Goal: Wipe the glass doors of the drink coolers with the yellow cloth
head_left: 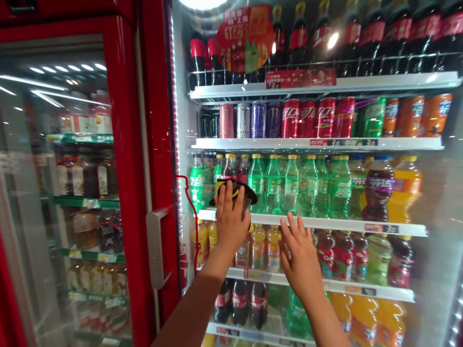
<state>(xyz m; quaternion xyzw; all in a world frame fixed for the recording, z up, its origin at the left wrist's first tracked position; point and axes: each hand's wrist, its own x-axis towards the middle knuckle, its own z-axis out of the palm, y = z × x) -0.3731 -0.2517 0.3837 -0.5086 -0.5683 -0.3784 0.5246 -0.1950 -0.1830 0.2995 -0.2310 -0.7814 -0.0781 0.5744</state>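
Observation:
My left hand [229, 217] is raised with its fingers apart in front of the drinks cooler, over a black and yellow shape [249, 193] that looks like a sticker on the glass. Part of that shape is hidden behind the fingers. Lower and to the right, my right hand [298, 255] is also open, palm forward, its fingertips level with the edge of a white shelf [333, 222]. Neither hand holds anything. I cannot tell whether the palms touch the glass. Green soda bottles [291, 185] stand behind, above my right hand.
Cans [291, 118] and cola bottles [372, 33] fill upper shelves; juice bottles [258, 246] stand lower. A red round sign [249, 36] hangs at the top. To the left is a second red-framed cooler [125, 144], beside a grey door handle [156, 250].

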